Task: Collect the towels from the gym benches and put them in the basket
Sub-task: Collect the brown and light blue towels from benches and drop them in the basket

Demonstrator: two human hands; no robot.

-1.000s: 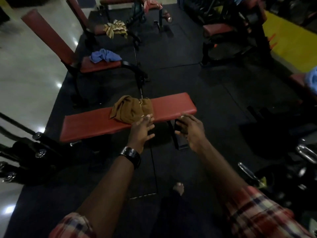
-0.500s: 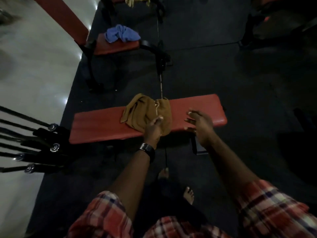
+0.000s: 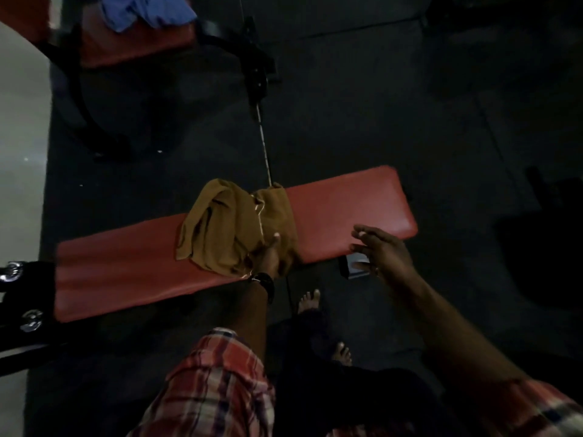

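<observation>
A crumpled brown towel (image 3: pixel 233 225) lies in the middle of a flat red bench (image 3: pixel 347 206). My left hand (image 3: pixel 269 257) is at the towel's near edge, fingers tucked into the cloth and thumb on top, gripping it. My right hand (image 3: pixel 378 253) hovers open over the bench's near right edge, fingers spread, holding nothing. A blue towel (image 3: pixel 148 11) lies on a second red bench (image 3: pixel 132 48) at the top left. No basket is in view.
Black rubber flooring (image 3: pixel 378 105) surrounds the benches; pale tiled floor (image 3: pixel 22 152) runs along the left. The far bench's black frame (image 3: pixel 252 61) and a thin metal rod (image 3: pixel 263 140) stand behind the near bench. Chrome-tipped bars (image 3: pixel 19 291) jut in at the left. My bare feet (image 3: pixel 310 299) stand below.
The view has come closer and tilted down. My left hand went from touching the brown towel's edge to closing into it; my right hand stays open near the bench's right end.
</observation>
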